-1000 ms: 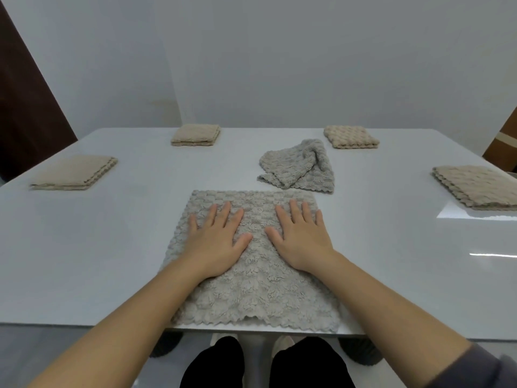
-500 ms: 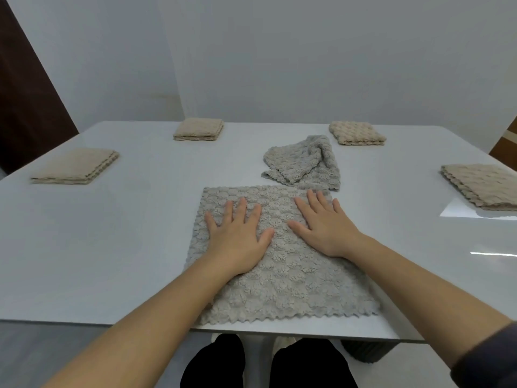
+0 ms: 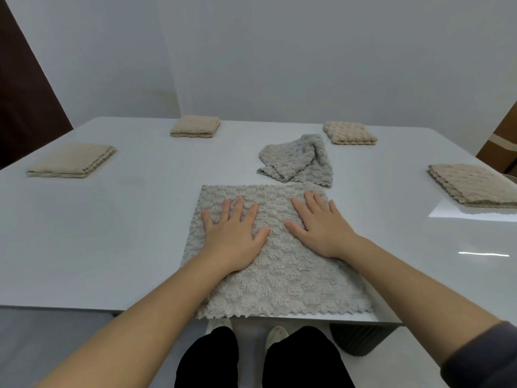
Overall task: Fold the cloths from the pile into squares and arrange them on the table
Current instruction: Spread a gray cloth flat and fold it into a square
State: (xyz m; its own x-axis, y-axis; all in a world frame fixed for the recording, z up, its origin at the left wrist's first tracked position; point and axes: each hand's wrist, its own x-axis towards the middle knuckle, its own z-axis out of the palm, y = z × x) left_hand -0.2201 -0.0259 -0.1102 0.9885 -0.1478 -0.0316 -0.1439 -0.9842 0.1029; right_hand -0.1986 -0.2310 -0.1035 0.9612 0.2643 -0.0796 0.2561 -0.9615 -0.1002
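Left grip [image 3: 233, 239] lies palm down on the flat grey cloth [image 3: 279, 281], fingers straight and spread, pinching nothing. Right grip [image 3: 324, 233] is the same: palm down, fingers straight and slightly fanned, pressing the cloth's far right part. The thumbs point at each other but stay apart, with a strip of cloth between them.

The flat grey cloth lies opened out on the near part of the worktop [image 3: 98, 233], straight in front of me. It looks like one layer, though I can't confirm that. Its scalloped near edge reaches the worktop's near edge and seems to hang slightly past it.

Just beyond its far right corner sits the crumpled grey cloth [image 3: 296, 161], bunched and unfolded. I can't tell whether the two touch.

I count four beige squares already folded, well apart from each other. The left square [image 3: 71, 161] is near the left edge and the far left square [image 3: 195, 126] is toward the back. The far right square [image 3: 349, 133] is at the back right, just behind the crumpled cloth. The right square [image 3: 472, 184] is by the right edge.

Both forearms are bare, with a dark sleeve [image 3: 481, 357] at the right elbow. Dark trouser legs [image 3: 207, 359] and light shoes [image 3: 275, 333] show under the worktop's edge.
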